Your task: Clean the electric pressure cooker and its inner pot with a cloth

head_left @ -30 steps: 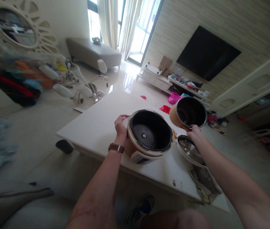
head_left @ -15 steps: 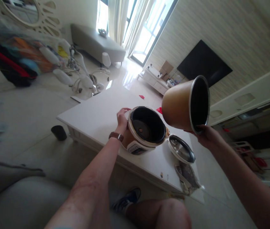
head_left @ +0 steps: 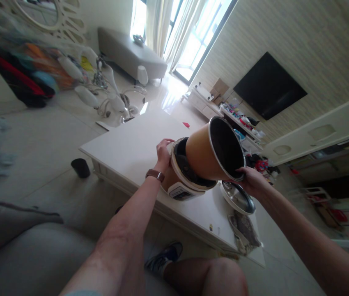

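Note:
A rice cooker body (head_left: pixel 179 187) stands on the white table (head_left: pixel 131 152). My left hand (head_left: pixel 163 153) grips its far left rim, fingers curled over the edge. My right hand (head_left: pixel 250 181) holds the tan inner pot (head_left: pixel 207 154) by its metal rim. The pot is tilted, its base dipping into the cooker's opening and its dark mouth facing up and right. A round metal lid (head_left: pixel 237 198) lies flat on the table just right of the cooker, under my right hand.
A folded patterned cloth (head_left: pixel 245 232) lies at the table's near right corner. A small black cup (head_left: pixel 80 167) stands on the floor left of the table. My knee (head_left: pixel 211 277) and a shoe (head_left: pixel 164 257) are below the table's edge. A chandelier lies on the floor behind.
My right hand has brought the inner pot down and left from the air, so its base now enters the cooker. My left hand stays on the cooker's rim.

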`<move>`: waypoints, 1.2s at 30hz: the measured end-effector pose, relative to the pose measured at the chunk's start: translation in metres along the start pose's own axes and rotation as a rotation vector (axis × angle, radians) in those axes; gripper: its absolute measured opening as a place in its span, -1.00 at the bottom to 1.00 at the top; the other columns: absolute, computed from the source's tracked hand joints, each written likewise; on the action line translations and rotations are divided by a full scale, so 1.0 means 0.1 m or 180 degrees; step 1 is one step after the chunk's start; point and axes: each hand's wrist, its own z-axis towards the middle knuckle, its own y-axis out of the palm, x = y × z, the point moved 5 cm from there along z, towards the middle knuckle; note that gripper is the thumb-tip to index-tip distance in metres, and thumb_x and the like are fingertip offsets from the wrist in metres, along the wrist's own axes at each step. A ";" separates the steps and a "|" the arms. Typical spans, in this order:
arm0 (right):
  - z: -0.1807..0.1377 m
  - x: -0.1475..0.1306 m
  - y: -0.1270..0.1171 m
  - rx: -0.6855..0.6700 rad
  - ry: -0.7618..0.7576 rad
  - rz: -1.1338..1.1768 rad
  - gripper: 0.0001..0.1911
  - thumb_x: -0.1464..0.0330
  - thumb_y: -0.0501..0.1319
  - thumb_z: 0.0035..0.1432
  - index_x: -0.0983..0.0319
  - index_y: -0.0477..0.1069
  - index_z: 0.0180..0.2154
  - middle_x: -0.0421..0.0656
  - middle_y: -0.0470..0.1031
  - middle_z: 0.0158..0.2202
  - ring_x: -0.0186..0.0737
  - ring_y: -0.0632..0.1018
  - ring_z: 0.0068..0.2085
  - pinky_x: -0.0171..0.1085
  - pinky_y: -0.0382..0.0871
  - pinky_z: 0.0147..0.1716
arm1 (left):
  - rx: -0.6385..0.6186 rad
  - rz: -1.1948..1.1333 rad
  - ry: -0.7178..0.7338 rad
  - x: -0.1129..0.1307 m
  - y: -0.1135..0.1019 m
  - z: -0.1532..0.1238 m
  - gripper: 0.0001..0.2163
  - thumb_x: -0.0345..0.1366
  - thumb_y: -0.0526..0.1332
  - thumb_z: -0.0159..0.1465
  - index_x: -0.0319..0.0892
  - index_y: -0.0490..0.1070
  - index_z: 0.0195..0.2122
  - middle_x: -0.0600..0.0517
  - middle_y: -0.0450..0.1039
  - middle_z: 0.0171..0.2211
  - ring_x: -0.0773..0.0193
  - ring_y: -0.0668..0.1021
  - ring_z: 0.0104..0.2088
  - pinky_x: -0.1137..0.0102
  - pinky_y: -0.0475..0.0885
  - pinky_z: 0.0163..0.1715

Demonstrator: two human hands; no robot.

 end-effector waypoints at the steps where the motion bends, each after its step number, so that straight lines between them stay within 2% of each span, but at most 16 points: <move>1: 0.01 0.01 0.02 -0.0028 0.0004 -0.0011 -0.70 0.67 0.19 0.09 0.26 0.44 -0.17 -0.09 0.63 -0.48 -0.05 0.71 -0.44 -0.06 0.77 -0.42 | 0.0005 0.0006 0.0004 0.01 0.00 -0.01 -0.81 -0.21 0.18 0.11 -0.12 0.56 -0.48 -0.05 0.58 -0.38 0.08 0.57 -0.27 0.23 0.45 -0.19; 6: 0.09 0.10 0.07 -0.0160 -0.0006 0.0000 -0.71 0.67 0.24 0.09 0.26 0.44 -0.17 -0.15 0.61 -0.50 -0.12 0.70 -0.48 -0.14 0.76 -0.43 | 0.0010 -0.0021 0.0005 0.03 0.01 -0.02 -0.82 -0.23 0.18 0.10 -0.13 0.57 -0.49 -0.04 0.59 -0.40 0.09 0.56 -0.29 0.23 0.46 -0.21; 11: 0.14 0.16 0.08 0.0024 0.0001 -0.0217 -0.73 0.64 0.25 0.11 0.27 0.44 -0.16 -0.16 0.61 -0.50 -0.14 0.68 -0.51 -0.10 0.76 -0.44 | -0.0001 -0.0089 -0.0053 0.01 0.01 -0.02 -0.83 -0.25 0.18 0.11 -0.12 0.56 -0.49 -0.04 0.57 -0.41 0.10 0.56 -0.30 0.23 0.45 -0.22; 16: 0.16 0.18 0.16 0.0005 -0.0055 -0.0305 -0.73 0.65 0.27 0.08 0.25 0.44 -0.20 -0.21 0.55 -0.55 -0.19 0.64 -0.54 -0.12 0.75 -0.45 | -0.0014 -0.0054 -0.0034 0.01 0.01 0.00 -0.83 -0.25 0.19 0.11 -0.12 0.57 -0.49 -0.05 0.57 -0.39 0.09 0.56 -0.28 0.23 0.45 -0.20; 23: 0.18 0.16 0.29 0.0076 -0.0211 -0.0764 -0.78 0.62 0.29 0.07 0.24 0.43 -0.26 -0.27 0.48 -0.62 -0.27 0.55 -0.62 -0.21 0.69 -0.53 | -0.0010 0.0004 0.0007 0.00 0.00 0.01 -0.81 -0.17 0.21 0.11 -0.12 0.56 -0.48 -0.05 0.56 -0.38 0.08 0.57 -0.25 0.23 0.45 -0.16; 30: 0.14 0.12 0.36 0.0186 -0.0241 -0.1399 -0.86 0.60 0.23 0.06 0.26 0.41 -0.37 -0.17 0.54 -0.61 -0.18 0.59 -0.61 -0.27 0.58 -0.64 | -0.0016 -0.0102 -0.0003 0.01 0.02 -0.01 -0.81 -0.20 0.18 0.09 -0.12 0.56 -0.48 -0.03 0.57 -0.38 0.12 0.56 -0.27 0.27 0.44 -0.19; 36: 0.27 0.15 0.31 0.0200 -0.0513 -0.1356 -0.83 0.64 0.33 -0.05 0.28 0.46 -0.48 -0.17 0.53 -0.63 -0.22 0.56 -0.64 -0.26 0.62 -0.57 | -0.0005 -0.0097 0.0007 0.03 0.02 -0.01 -0.80 -0.21 0.17 0.08 -0.13 0.57 -0.49 -0.03 0.58 -0.38 0.13 0.56 -0.27 0.28 0.44 -0.18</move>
